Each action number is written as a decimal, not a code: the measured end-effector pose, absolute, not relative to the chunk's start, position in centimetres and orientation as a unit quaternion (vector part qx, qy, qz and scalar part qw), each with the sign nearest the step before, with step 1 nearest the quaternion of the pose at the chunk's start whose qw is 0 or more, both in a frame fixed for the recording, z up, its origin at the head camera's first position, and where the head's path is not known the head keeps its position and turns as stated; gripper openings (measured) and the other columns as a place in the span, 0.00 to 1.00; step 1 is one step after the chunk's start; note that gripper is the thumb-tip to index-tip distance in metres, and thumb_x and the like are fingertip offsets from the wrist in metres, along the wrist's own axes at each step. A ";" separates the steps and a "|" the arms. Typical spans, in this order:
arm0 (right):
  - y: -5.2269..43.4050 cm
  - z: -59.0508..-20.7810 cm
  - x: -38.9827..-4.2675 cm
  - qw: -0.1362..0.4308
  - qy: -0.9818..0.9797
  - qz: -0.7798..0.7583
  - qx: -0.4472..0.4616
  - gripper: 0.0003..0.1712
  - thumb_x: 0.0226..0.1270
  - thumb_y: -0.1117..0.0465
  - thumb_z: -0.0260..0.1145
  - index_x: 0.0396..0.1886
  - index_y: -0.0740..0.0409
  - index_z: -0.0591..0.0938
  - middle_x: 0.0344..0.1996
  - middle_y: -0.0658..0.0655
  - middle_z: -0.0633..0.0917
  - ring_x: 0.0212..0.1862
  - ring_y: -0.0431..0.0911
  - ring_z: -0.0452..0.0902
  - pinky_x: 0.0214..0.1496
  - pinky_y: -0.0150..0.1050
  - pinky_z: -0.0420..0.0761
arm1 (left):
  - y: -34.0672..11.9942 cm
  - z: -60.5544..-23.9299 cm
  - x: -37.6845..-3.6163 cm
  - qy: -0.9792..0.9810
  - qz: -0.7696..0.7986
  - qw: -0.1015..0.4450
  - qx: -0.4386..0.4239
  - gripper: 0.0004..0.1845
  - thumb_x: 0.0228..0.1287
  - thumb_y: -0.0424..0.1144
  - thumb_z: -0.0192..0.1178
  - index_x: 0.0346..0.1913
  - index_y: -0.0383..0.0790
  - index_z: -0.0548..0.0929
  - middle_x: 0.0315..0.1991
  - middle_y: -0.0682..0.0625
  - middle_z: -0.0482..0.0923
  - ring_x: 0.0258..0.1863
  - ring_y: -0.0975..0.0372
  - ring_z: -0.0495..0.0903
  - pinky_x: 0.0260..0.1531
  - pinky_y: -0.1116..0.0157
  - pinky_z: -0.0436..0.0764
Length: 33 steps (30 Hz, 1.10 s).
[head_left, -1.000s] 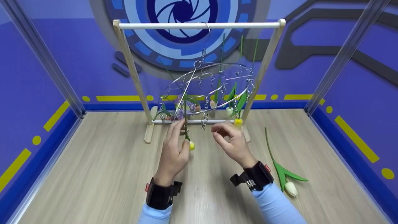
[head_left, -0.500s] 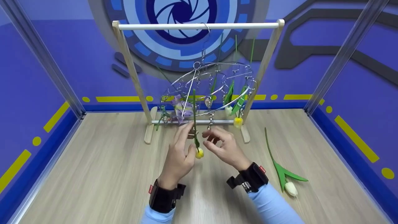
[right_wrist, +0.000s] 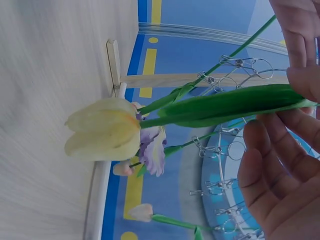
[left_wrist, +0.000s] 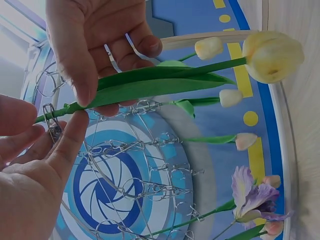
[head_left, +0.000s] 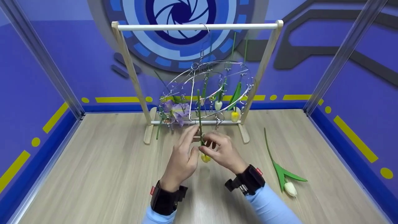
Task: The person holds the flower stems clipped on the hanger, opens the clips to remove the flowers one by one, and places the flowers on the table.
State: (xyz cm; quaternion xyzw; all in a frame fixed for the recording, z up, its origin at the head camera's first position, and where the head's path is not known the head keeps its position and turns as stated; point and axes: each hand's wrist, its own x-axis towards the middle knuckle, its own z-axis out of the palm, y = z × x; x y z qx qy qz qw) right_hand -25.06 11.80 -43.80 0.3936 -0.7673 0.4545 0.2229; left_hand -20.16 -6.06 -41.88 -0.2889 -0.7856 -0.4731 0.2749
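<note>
Just below the centre of the head frame, pinching a yellow tulip [head_left: 205, 158] by its leafy stem between thumb and fingers of the right hand [head_left: 224, 153], bloom downward. Right beside, gripping a metal clip [left_wrist: 55, 131] at the stem with curled fingers of the left hand [head_left: 182, 163]. In mid-frame above, on a wooden rack [head_left: 130, 68], a wire hanger [head_left: 192, 93], with a purple flower [head_left: 178, 112] at centre left. Toward the lower right, flat on the counter [head_left: 108, 174], a white tulip [head_left: 290, 189].
</note>
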 end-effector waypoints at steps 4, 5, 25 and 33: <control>11.7 -43.7 -25.1 0.238 -0.760 0.459 0.394 0.05 0.62 0.71 0.72 0.36 0.62 0.85 0.30 0.56 0.84 0.28 0.48 0.79 0.26 0.39 0.80 | -5.8 -41.8 -20.1 -0.779 -0.482 0.268 -0.298 0.34 0.62 0.19 0.53 0.74 0.30 0.69 0.71 0.38 0.71 0.65 0.51 0.76 0.59 0.53 0.80; 11.7 -43.8 -25.1 0.241 -0.760 0.459 0.393 0.05 0.62 0.72 0.71 0.35 0.62 0.85 0.29 0.56 0.83 0.27 0.48 0.78 0.25 0.39 0.80 | -5.8 -41.8 -20.1 -0.778 -0.483 0.269 -0.299 0.34 0.62 0.19 0.54 0.74 0.31 0.70 0.71 0.39 0.72 0.66 0.52 0.76 0.59 0.53 0.80; 12.4 -43.7 -24.6 0.217 -0.787 0.439 0.374 0.06 0.67 0.69 0.71 0.42 0.61 0.88 0.37 0.55 0.87 0.34 0.42 0.81 0.32 0.34 0.82 | -5.3 -41.8 -20.4 -0.728 -0.522 0.376 -0.236 0.13 0.67 0.22 0.59 0.52 0.32 0.80 0.46 0.43 0.78 0.42 0.57 0.81 0.41 0.63 0.83; 12.7 -43.5 -24.6 0.218 -0.788 0.436 0.377 0.03 0.68 0.68 0.70 0.39 0.61 0.87 0.32 0.53 0.85 0.31 0.40 0.77 0.28 0.35 0.79 | -4.6 -41.4 -20.1 -0.760 -0.539 0.308 -0.193 0.19 0.72 0.29 0.60 0.63 0.30 0.76 0.54 0.42 0.79 0.48 0.56 0.82 0.46 0.61 0.84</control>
